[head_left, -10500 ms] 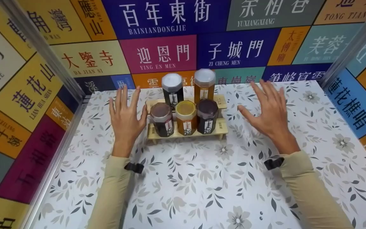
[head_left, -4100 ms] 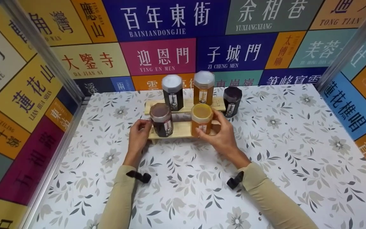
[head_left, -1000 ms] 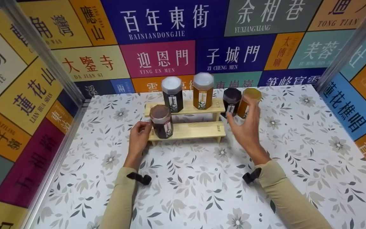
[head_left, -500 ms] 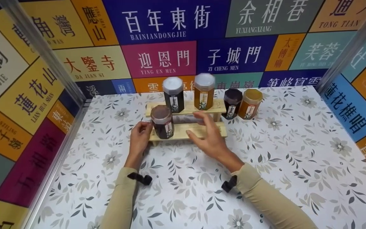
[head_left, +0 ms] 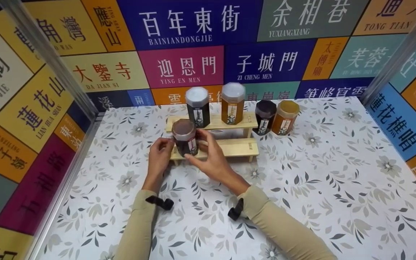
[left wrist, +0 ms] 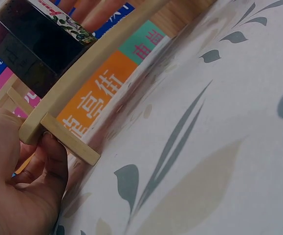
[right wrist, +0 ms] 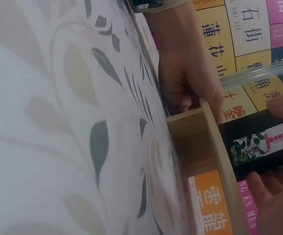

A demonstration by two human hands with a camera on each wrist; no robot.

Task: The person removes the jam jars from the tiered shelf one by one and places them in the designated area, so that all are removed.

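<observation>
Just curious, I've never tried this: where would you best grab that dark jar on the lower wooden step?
Probably by the flat sides of the dark hexagonal jar, below its lid, coming from the right, as the right hand does; the left hand occupies the rack's left end.

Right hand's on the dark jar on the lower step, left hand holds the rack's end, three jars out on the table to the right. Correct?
Not quite: the head view shows two jars on the table, a dark jar and an amber jar. The right hand on the lower-step jar and the left hand at the rack end are right.
</observation>
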